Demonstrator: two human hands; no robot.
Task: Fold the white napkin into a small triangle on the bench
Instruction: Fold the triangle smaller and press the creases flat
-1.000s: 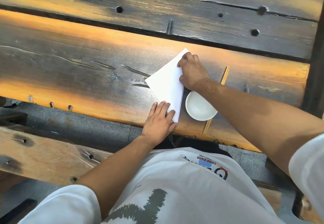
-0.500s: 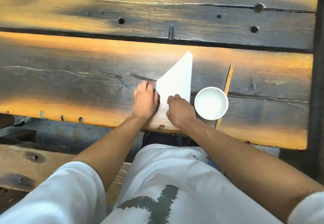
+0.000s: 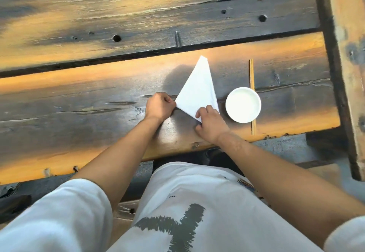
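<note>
The white napkin (image 3: 198,90) lies flat on the dark wooden bench (image 3: 98,101) as a tall triangle, its tip pointing away from me. My left hand (image 3: 160,106) is curled and pinches the triangle's left corner. Over the near right corner rests my right hand (image 3: 210,124), fingers bent and pressing the napkin's edge down. Both hands touch the napkin at its near side; the far tip is free.
A small white bowl (image 3: 243,104) stands just right of the napkin, on top of a pair of wooden chopsticks (image 3: 251,74) lying lengthwise. A wooden post (image 3: 343,74) runs along the right. The bench's near edge (image 3: 177,151) is close to my wrists.
My right hand came back from the napkin's far tip to its near right corner. My left hand shifted to the left corner and curled shut. The napkin now points straight away.
</note>
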